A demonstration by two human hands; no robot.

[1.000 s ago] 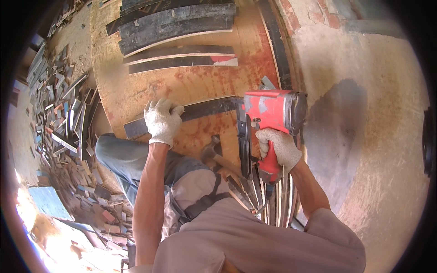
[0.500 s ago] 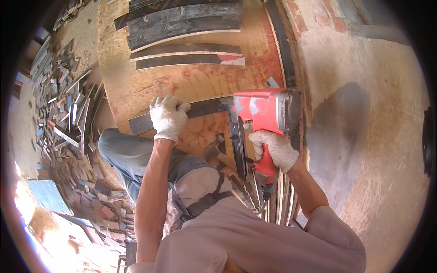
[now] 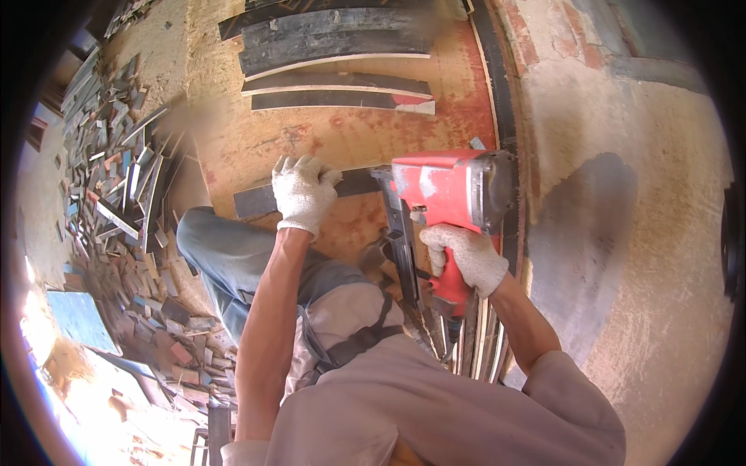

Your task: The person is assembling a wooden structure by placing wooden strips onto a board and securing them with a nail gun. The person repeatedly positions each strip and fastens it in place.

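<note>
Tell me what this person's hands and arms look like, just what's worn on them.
The left hand and right hand wear off-white, knit-looking gloves that end at the wrist; the right one looks more speckled. The forearms are bare. A loose greyish-brown sleeve stops near the right elbow.

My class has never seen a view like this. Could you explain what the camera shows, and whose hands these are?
There is no robot here. A person wears a wide camera on the head, looking down, so straight edges bend. Both hands are gloved. The right hand grips the handle of a red power tool, apparently a nail gun. The left hand is loosely curled at a dark strip; whether it presses down is unclear. The strip lies on a stained wooden board, with more dark strips farther away. At left lies a heap of wood scraps.
</note>
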